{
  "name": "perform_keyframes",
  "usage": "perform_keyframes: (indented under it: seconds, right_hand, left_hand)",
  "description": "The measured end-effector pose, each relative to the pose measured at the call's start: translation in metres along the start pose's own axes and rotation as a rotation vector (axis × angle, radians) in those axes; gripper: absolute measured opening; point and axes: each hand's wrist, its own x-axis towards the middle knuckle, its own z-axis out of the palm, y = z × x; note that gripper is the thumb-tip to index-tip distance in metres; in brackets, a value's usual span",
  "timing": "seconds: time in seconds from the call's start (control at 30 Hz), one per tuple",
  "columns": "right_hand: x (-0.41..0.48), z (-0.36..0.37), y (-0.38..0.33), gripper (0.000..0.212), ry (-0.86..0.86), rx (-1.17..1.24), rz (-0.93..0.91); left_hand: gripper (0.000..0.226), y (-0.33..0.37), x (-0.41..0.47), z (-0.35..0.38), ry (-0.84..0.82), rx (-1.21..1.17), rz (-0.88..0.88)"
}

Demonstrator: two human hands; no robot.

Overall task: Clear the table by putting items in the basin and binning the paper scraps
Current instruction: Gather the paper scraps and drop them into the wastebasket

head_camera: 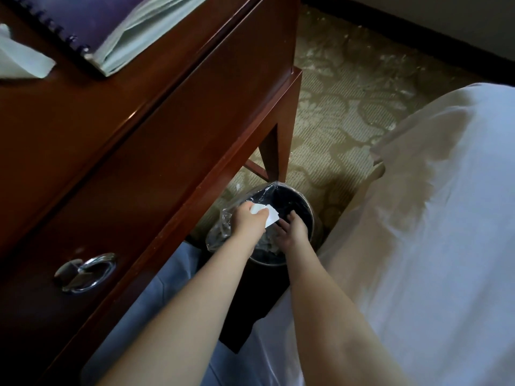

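Paper scraps in left grip, over bin

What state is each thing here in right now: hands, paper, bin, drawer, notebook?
Bin: lidless, lined with clear plastic.
Paper scraps: held above the bin, not yet dropped.
Left hand: gripping the paper scraps.
Right hand: open, fingers spread over the bin.
Drawer: shut.
Notebook: closed, purple cover up.
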Motion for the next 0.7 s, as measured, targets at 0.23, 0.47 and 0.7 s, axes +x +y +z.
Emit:
perform_keyframes:
  seconds: [0.23, 0.47, 0.7]
  right_hand:
    - [0.001, -0.007, -0.003, 0.053, -0.111, -0.054, -0.094]
    - [0.001, -0.013, -0.002, 0.055, -0.09, -0.04, -0.049]
    - [0.006, -0.011, -0.004, 0.054, 0.008, -0.162, -0.061]
  left_hand:
    - [0.008, 0.004, 0.005, 0.016, -0.069, -0.177, -0.224]
    - [0.046, 0.008, 0.01, 0.018, -0.175, -0.278, -0.34]
    - [0.051, 0.01, 0.007, 0.006, -0.214, -0.185, -0.318]
